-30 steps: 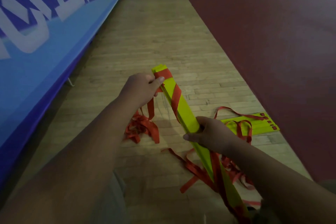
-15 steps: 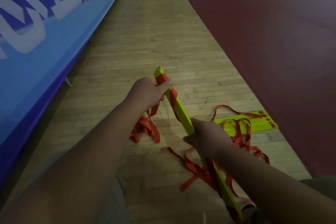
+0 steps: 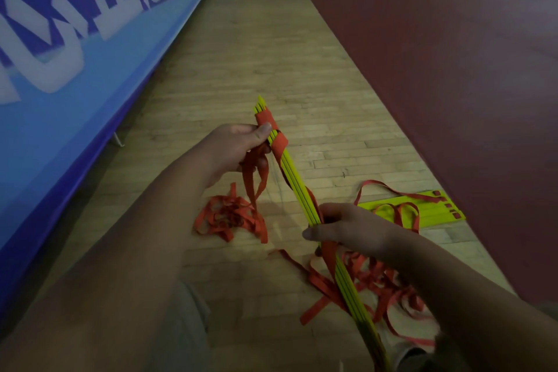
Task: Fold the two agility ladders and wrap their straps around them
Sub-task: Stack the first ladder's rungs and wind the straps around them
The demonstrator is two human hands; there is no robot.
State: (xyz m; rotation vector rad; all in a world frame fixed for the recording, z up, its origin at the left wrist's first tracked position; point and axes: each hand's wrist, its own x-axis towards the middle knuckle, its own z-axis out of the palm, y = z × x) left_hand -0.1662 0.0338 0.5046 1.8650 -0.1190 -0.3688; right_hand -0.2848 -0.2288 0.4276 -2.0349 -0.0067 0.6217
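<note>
**Two hands hold a folded ladder**

A stack of flat yellow-green plastic ladder rungs (image 3: 297, 187) is held up over the wooden plank floor (image 3: 241, 54). The stack is tilted. Its top end is near the middle of the view and its bottom end is down at 5 o'clock. A red cloth strap (image 3: 279, 145) goes round the top end in slanting turns.

The left hand (image 3: 238, 148) has its fingers curled round the top of the stack, and its thumb presses the strap onto the rungs. More strap hangs down from this hand to a loose red strap heap (image 3: 229, 216) on the floor at 7 o'clock. The right hand (image 3: 347, 228) grips the stack lower down, with its fingers wrapped round it. Below that hand, at 5 o'clock, tangled red strap loops (image 3: 377, 281) lie on the floor.

A second flat yellow-green ladder (image 3: 434, 211) lies on the floor near 4 o'clock with red strap across it. It is just beside the dark red floor covering (image 3: 453, 69). A blue banner with white letters (image 3: 75, 54) runs along at 10 o'clock.
</note>
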